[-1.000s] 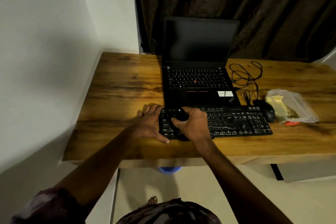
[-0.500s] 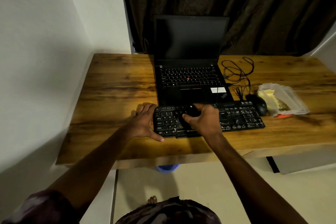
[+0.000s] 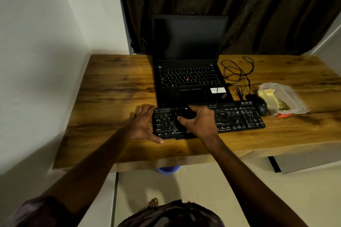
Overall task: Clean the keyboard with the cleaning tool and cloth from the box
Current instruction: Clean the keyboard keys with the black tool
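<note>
- The cleaning tool [image 3: 185,116] is a dark, rounded thing against dark keys. Our right hand [image 3: 202,121] covers much of it, so we cannot make out its form. Thumb and fingers curl round it, over the left half of the keyboard [image 3: 238,119].
- Our left hand [image 3: 141,123] rests at the keyboard's left end, with the fingers lying close together on the desk [image 3: 114,86] and the thumb stretched along the front edge.
- The yellow cloth [image 3: 267,94] lies inside the clear plastic box [image 3: 293,101], just right of the mouse [image 3: 259,106]. A small orange-red thing [image 3: 283,115] shows at the box's near edge, too little of it to name.
- On the keyboard we read Q, W, A, Z and Ctrl. The white sticker [image 3: 217,90] on the laptop [image 3: 190,38] is too blurred to read.
- Against 1 s ago, the right hand and tool stand farther right along the keys, while the left hand keeps its place.
</note>
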A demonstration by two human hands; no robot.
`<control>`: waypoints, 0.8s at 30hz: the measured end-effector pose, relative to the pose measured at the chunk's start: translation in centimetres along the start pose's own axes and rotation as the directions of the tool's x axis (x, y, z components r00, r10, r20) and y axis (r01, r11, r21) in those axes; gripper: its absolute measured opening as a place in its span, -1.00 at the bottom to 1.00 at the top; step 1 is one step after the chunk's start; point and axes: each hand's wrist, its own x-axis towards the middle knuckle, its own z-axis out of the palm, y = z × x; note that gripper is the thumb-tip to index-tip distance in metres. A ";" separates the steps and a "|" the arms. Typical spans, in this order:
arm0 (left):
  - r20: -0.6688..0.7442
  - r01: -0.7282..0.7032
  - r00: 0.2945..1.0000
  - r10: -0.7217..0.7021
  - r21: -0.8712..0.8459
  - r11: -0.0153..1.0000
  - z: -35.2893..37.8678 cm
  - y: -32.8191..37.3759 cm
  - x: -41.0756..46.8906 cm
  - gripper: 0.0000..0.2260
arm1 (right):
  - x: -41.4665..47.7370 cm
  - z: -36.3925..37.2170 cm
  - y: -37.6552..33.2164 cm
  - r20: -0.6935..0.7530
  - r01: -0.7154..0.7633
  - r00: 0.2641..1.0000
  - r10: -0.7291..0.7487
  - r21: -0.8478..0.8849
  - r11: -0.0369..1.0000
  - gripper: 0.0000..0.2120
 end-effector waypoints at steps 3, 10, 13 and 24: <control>-0.006 -0.011 1.000 0.011 -0.008 1.000 -0.1 0.0 0.0 0.23 | 0.0 -1.3 0.7 -0.082 -0.005 0.997 -0.006 -0.129 0.992 -0.67; 0.006 -0.002 1.000 0.002 -0.015 1.000 0.1 -0.1 0.1 0.26 | -0.7 0.6 -0.9 0.006 0.047 0.999 -0.046 -0.059 0.997 -0.71; 0.008 -0.006 1.000 0.006 -0.012 1.000 0.0 -0.1 0.1 0.27 | -0.3 0.2 0.0 0.015 -0.007 1.000 0.007 0.014 1.000 -0.72; -0.009 -0.016 1.000 0.016 -0.027 0.999 0.0 -0.1 -0.1 0.26 | 0.0 -3.5 1.2 -0.104 -0.025 0.994 0.012 -0.125 0.992 -0.67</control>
